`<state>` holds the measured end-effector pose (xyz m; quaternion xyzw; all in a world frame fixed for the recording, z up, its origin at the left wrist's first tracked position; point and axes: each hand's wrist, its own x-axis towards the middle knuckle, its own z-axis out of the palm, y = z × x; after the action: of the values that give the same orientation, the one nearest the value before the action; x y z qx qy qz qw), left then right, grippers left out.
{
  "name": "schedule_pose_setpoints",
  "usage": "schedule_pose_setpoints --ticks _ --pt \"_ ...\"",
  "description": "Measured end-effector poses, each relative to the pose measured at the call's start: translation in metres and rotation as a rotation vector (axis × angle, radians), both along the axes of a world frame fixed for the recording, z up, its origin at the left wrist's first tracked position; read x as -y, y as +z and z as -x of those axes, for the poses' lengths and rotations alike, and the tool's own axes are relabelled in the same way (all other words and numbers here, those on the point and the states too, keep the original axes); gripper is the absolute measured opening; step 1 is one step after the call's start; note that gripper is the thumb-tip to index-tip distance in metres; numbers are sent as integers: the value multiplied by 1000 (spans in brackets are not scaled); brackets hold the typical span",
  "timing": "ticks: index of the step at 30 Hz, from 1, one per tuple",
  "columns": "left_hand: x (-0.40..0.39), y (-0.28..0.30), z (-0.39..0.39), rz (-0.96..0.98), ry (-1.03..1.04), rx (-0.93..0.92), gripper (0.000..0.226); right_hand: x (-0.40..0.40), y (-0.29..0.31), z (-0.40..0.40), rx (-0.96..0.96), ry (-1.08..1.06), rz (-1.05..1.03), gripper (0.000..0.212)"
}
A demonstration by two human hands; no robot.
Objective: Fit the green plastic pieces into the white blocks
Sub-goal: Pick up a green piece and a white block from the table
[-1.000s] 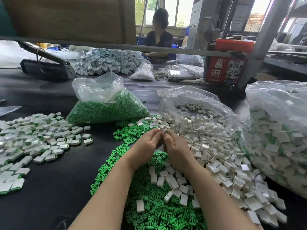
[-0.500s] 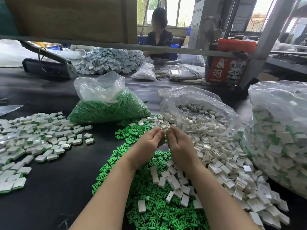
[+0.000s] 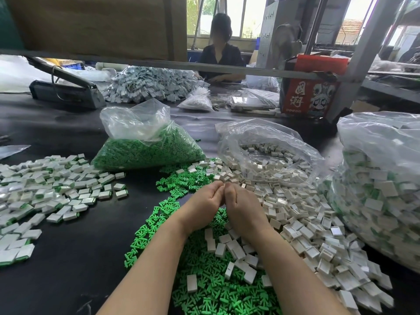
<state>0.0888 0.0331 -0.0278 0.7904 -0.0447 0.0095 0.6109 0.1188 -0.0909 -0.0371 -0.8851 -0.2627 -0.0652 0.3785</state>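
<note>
Green plastic pieces lie at 6 o'clock; left hand and right hand curl together, contents hidden; align squarely, then press.

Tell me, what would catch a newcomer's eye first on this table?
Probably the bright green plastic pieces spilled under the person's forearms, with loose white blocks spreading to their right. Above that heap the left hand and right hand meet fingertip to fingertip; what they pinch is hidden. Finished white-and-green blocks cover the table's left side.
</note>
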Motion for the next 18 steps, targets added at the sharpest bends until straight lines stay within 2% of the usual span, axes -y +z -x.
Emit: schedule_pose_setpoints --ticks 6,11,18 --pt "-2 -3 -4 -162 -10 14 30 1 -2 0 16 -2 6 50" --pt "-2 -2 -1 -205 -31 4 31 4 -1 -1 -11 6 11 42" --pt "-1 0 1 -213 -44 21 31 5 0 -4 -48 8 16 47"
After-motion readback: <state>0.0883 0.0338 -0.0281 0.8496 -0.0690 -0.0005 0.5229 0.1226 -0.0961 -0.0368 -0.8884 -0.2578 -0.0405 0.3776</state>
